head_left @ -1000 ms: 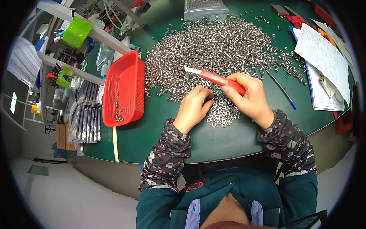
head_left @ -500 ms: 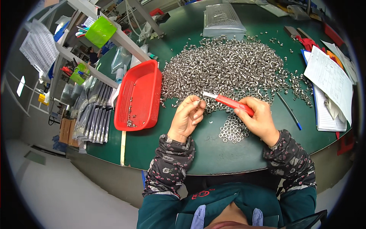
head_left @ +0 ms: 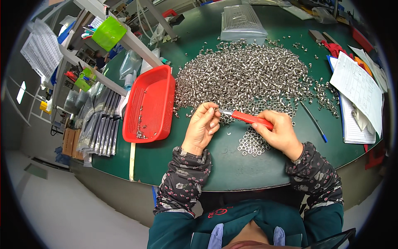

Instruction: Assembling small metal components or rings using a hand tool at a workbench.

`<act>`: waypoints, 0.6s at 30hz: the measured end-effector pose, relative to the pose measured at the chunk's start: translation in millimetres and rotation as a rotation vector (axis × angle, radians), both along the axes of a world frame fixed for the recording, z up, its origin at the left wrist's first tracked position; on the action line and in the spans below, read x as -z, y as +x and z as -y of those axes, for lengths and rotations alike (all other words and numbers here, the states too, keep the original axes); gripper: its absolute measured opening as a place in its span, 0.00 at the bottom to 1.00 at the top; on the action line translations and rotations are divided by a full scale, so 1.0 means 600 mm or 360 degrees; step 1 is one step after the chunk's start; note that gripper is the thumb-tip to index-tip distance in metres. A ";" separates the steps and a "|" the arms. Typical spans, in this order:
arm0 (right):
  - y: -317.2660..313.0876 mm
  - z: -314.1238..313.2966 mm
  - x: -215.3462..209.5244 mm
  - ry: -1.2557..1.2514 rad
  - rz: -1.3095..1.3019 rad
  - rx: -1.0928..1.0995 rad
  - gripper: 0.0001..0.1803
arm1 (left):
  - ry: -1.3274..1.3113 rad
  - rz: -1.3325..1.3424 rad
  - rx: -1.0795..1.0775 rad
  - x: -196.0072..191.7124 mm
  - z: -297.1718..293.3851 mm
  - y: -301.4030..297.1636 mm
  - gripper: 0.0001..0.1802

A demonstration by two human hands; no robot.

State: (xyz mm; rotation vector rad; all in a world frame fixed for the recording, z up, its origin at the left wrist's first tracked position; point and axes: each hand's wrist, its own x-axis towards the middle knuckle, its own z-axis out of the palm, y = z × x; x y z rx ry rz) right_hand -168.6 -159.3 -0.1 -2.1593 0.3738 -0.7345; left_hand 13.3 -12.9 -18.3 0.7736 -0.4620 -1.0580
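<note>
My right hand is wrapped round the handle of a red utility knife, its blade pointing left. The blade tip reaches the fingertips of my left hand. There the thumb and forefinger pinch a small metal ring, mostly covered by the fingers. Beyond both hands spreads a large heap of small shiny metal rings. A smaller group of rings lies flat on the green table, in front of my right hand.
Left of the heap stands a red plastic basket with a few metal pieces inside. A pen and a clipboard with papers lie at the right. Clear plastic packs sit at the back. Bagged parts are stacked at far left.
The knife has come down and slightly left, so its blade now meets the ring at my left fingertips. My left hand has barely moved.
</note>
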 end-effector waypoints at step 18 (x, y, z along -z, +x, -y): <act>-0.001 0.000 0.003 0.0143 -0.0178 -0.0062 0.14 | -0.0009 0.0091 -0.0062 0.007 0.004 -0.008 0.06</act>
